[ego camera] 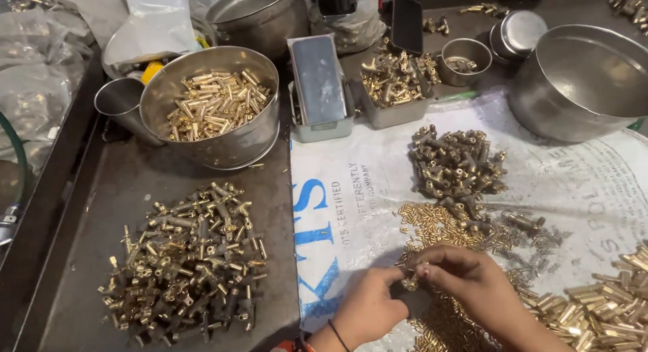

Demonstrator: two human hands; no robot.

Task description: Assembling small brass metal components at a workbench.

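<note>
My left hand point(370, 308) and my right hand point(466, 274) meet near the bottom middle, fingertips pinched together on a small brass fitting point(410, 282). They hover over a scatter of tiny brass pieces point(439, 224) on a white printed sack point(351, 210). A heap of darker brass fittings point(457, 161) lies just beyond the hands. Brass tubes point(601, 305) are piled at the right edge. A thin dark band circles my left wrist.
A large pile of brass T-shaped fittings point(192, 261) lies on the dark metal tabletop at left. A steel bowl of brass tubes point(216, 103) stands behind it. A big steel pan point(584, 78), small steel cups point(466, 58), trays of parts point(395, 82) and plastic bags point(40, 62) line the back.
</note>
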